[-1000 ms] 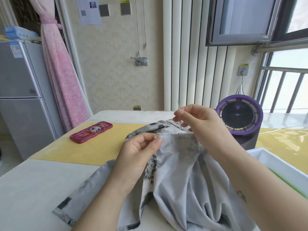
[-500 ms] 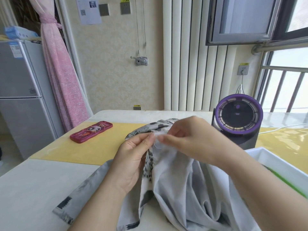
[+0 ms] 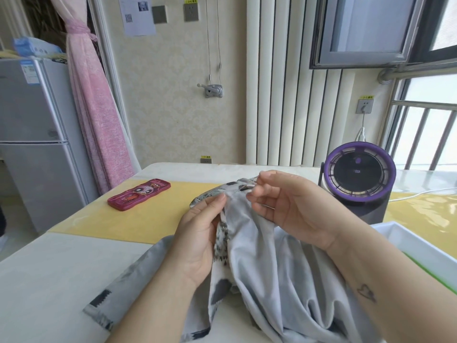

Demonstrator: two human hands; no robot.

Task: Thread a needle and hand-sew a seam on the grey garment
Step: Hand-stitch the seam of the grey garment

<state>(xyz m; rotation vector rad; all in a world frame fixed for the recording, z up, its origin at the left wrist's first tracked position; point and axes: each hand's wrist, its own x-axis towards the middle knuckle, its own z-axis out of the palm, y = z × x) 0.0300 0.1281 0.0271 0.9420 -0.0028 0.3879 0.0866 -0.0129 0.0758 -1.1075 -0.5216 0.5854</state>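
Head view: the grey garment [image 3: 267, 256] lay bunched on the bench [image 3: 44, 273] in the lower middle of the frame, with its top edge lifted. The left hand [image 3: 197, 238] gripped a fold of it between thumb and curled fingers. The right hand [image 3: 291, 209], just right of it, had its fingers curled at the top edge; what they pinched could not be told. A red case [image 3: 139, 194] lay at centre left, and a purple fan [image 3: 358, 177] stood at right.

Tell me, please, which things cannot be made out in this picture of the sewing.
Head view:
- Needle and thread: too thin to see, perhaps hidden in the right hand.
- Left hand fingers: behind the garment.
- Tray: cut off by the right edge; contents unclear.
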